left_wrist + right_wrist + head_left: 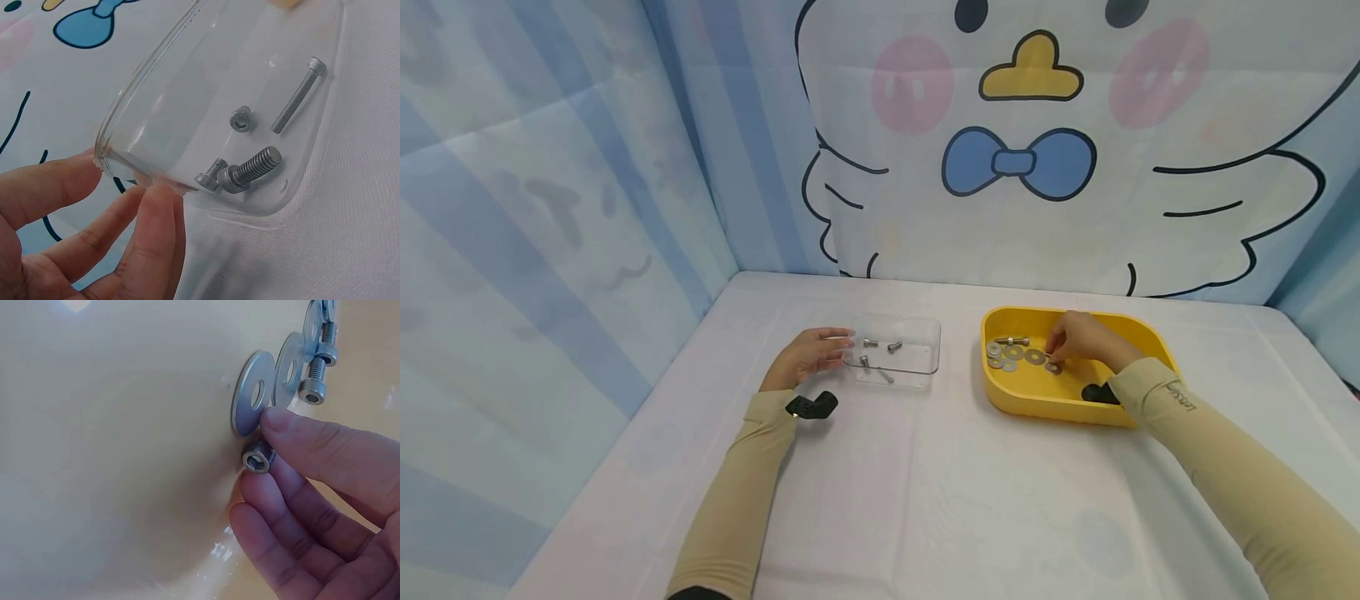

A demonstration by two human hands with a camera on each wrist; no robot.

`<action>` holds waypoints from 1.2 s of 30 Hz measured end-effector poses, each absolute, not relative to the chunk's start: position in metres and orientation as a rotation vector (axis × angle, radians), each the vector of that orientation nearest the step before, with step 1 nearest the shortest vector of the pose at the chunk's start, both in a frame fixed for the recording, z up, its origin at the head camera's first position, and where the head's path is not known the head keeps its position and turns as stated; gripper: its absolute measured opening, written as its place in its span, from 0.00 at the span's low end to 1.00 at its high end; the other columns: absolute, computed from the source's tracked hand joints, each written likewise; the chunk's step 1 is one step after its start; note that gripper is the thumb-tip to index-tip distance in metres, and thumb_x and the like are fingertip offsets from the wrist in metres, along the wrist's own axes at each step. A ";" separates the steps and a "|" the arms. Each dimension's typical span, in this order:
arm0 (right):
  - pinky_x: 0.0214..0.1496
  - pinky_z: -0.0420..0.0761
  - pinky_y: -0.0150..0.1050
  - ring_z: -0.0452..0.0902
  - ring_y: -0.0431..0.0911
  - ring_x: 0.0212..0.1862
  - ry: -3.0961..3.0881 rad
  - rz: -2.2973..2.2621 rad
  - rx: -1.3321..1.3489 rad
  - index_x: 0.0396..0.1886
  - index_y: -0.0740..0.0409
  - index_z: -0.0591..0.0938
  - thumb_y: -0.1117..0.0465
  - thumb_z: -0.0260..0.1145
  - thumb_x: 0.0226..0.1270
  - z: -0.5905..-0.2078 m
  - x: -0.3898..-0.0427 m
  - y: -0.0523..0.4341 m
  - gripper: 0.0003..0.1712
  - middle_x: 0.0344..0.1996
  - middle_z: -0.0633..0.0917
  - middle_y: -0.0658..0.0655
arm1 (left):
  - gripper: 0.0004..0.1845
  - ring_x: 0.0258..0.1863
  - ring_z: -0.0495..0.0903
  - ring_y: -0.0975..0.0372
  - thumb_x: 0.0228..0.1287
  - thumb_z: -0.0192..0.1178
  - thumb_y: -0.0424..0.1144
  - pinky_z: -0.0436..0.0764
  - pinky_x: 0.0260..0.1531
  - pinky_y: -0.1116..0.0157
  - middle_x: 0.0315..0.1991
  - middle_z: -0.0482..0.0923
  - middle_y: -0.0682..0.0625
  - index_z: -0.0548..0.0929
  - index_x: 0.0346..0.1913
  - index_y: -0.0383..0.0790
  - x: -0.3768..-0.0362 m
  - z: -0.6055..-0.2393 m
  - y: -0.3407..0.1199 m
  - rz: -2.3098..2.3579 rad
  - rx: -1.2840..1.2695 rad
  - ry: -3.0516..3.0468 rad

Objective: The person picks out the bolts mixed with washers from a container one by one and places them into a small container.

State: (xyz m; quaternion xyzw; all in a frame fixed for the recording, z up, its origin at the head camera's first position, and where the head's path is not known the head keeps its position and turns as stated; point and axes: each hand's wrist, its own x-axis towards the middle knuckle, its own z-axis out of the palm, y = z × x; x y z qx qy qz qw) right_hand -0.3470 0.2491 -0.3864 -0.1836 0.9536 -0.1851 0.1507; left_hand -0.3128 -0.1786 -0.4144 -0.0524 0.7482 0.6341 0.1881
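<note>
My left hand (pixel 805 357) holds the left end of a clear plastic box (pixel 937 348), its fingertips on the rim and wall. Inside the box lie several socket head screws: a long thin one (pixel 299 95), a thick one (pixel 251 170) and smaller ones. Over at the right, my right hand (pixel 1088 340) reaches into a yellow tray (pixel 1045 407). Its thumb and fingers pinch a socket head screw (pixel 257 457), head towards the camera; the shank is mostly hidden. Close beside that screw is a flat washer (pixel 247 409).
More washers (pixel 1013 352) lie in the left part of the tray, along with two screws (pixel 1012 341) in line. Box and tray stand apart on a white-covered table (pixel 925 483). A printed curtain (pixel 1000 233) hangs behind the table.
</note>
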 end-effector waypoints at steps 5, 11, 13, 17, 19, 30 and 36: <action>0.30 0.74 0.31 0.71 0.43 0.27 2.737 -0.544 -0.525 0.27 0.68 0.84 0.69 0.70 0.53 -0.388 -0.348 0.252 0.04 0.23 0.83 0.55 | 0.24 0.39 0.77 0.67 0.68 0.55 0.37 0.79 0.42 0.74 0.66 0.66 0.41 0.69 0.66 0.37 -0.313 -0.415 -0.178 1.785 -0.147 2.102; 0.31 0.75 0.32 0.72 0.42 0.27 2.710 -0.637 -0.487 0.29 0.69 0.85 0.69 0.70 0.53 -0.391 -0.349 0.259 0.05 0.25 0.85 0.56 | 0.23 0.36 0.77 0.69 0.68 0.54 0.34 0.79 0.37 0.76 0.66 0.66 0.42 0.69 0.65 0.37 -0.314 -0.416 -0.178 1.795 -0.180 2.089; 0.31 0.75 0.31 0.72 0.42 0.27 2.702 -0.661 -0.474 0.30 0.69 0.85 0.69 0.70 0.53 -0.392 -0.350 0.262 0.06 0.25 0.85 0.57 | 0.23 0.37 0.76 0.69 0.68 0.54 0.33 0.79 0.37 0.75 0.66 0.66 0.43 0.69 0.65 0.37 -0.314 -0.416 -0.178 1.794 -0.190 2.091; 0.31 0.76 0.30 0.72 0.42 0.28 2.690 -0.687 -0.434 0.30 0.69 0.85 0.68 0.70 0.54 -0.394 -0.351 0.263 0.07 0.26 0.86 0.57 | 0.23 0.37 0.76 0.68 0.67 0.55 0.34 0.78 0.38 0.75 0.66 0.66 0.43 0.70 0.65 0.38 -0.315 -0.417 -0.178 1.790 -0.194 2.095; 0.31 0.76 0.30 0.73 0.42 0.28 2.688 -0.693 -0.429 0.30 0.68 0.85 0.67 0.71 0.53 -0.395 -0.351 0.264 0.07 0.27 0.86 0.56 | 0.23 0.37 0.76 0.68 0.67 0.56 0.34 0.79 0.37 0.75 0.65 0.67 0.43 0.70 0.65 0.38 -0.315 -0.417 -0.177 1.793 -0.206 2.092; 0.31 0.76 0.29 0.73 0.40 0.28 2.664 -0.753 -0.422 0.34 0.70 0.86 0.65 0.71 0.54 -0.397 -0.349 0.268 0.10 0.28 0.87 0.57 | 0.23 0.35 0.76 0.68 0.67 0.55 0.35 0.78 0.36 0.76 0.64 0.67 0.42 0.70 0.65 0.37 -0.315 -0.416 -0.175 1.793 -0.214 2.098; 0.33 0.78 0.29 0.74 0.40 0.29 2.640 -0.780 -0.379 0.34 0.71 0.85 0.67 0.70 0.55 -0.395 -0.349 0.267 0.10 0.27 0.87 0.58 | 0.23 0.36 0.76 0.67 0.67 0.56 0.34 0.79 0.37 0.75 0.64 0.68 0.42 0.70 0.65 0.37 -0.315 -0.415 -0.174 1.800 -0.231 2.095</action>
